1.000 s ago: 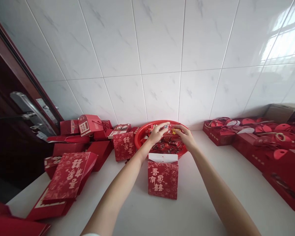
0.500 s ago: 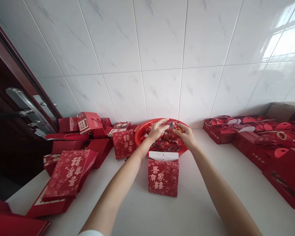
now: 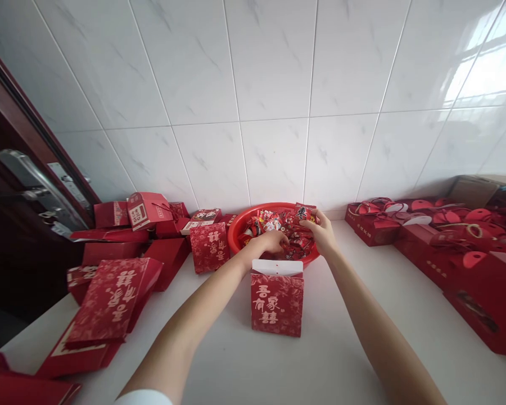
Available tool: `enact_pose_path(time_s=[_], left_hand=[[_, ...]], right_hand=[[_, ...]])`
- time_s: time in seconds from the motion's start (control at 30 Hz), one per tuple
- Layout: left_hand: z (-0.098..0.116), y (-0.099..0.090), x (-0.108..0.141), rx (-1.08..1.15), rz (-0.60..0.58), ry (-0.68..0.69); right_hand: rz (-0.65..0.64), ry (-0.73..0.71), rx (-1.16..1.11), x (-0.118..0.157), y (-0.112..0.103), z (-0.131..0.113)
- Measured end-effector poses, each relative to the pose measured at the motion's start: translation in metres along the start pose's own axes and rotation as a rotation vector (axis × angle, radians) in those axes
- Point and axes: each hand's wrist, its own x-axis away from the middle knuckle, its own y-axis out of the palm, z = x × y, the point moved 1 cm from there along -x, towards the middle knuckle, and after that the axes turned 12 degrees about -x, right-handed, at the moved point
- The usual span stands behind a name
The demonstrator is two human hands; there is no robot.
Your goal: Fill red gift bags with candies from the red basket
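- Box [image 3: 277, 306] stands just my side of my left fingers [image 3: 281, 242], flap [image 3: 277, 268] up, unclosed, contents hidden.
- My left hand [image 3: 270, 242]: fingers curled into the sweets [image 3: 273, 221], hold unclear.
- My right hand [image 3: 325, 236] pinches a packet [image 3: 304, 212], fingers nearly closed.
- Basket [image 3: 234, 228] beneath both hands, plenty left in it.
- Well right, corded boxes [image 3: 373, 230] look finished; left, loose boxes [image 3: 105, 298] seem undone.

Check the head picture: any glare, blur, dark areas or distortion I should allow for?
Head view: window glare whitens the wall tiles at upper right; the door at far left is dark; wide-angle stretch slants tile lines near the edges. Same view: candies by the left hand look soft and merge, while lettering on the front box reads clearly.
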Motion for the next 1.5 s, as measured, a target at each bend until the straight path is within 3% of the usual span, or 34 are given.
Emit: enact_pose_path(time_s=[0.17,0.3,0.43,0.6,0.83,1.03,1.13,1.3,1.5], left_hand=[[-0.003,-0.011,-0.001,0.116,0.214,-0.025],[0.001,-0.022,0.003,0.586,0.460,0.024],[0.010,-0.025,0.008,0.858,0.482,0.132],[0.013,-0.025,0.009,0.963,0.520,0.155],[0.014,-0.024,0.009,0.696,0.559,0.191],[0.015,-0.025,0.011,0.677,0.479,0.212],[0.013,-0.020,0.010,0.581,0.323,0.148],[0.014,-0.005,0.007,0.097,-0.016,0.063],[0.025,-0.006,0.000,-0.100,-0.188,0.002]], right_hand=[[0.009,0.018,0.004,-0.003,-0.002,0.003],[0.021,-0.005,0.060,-0.004,-0.002,0.006],[0.012,-0.017,0.086,-0.005,-0.002,0.007],[0.027,0.004,0.046,-0.003,-0.001,0.005],[-0.101,0.068,0.032,0.002,0.003,-0.001],[-0.105,0.000,0.024,0.000,0.000,0.002],[-0.041,-0.047,-0.006,-0.003,-0.003,0.005],[0.011,-0.088,-0.027,-0.004,-0.003,0.006],[0.011,-0.095,-0.013,-0.003,-0.002,0.005]])
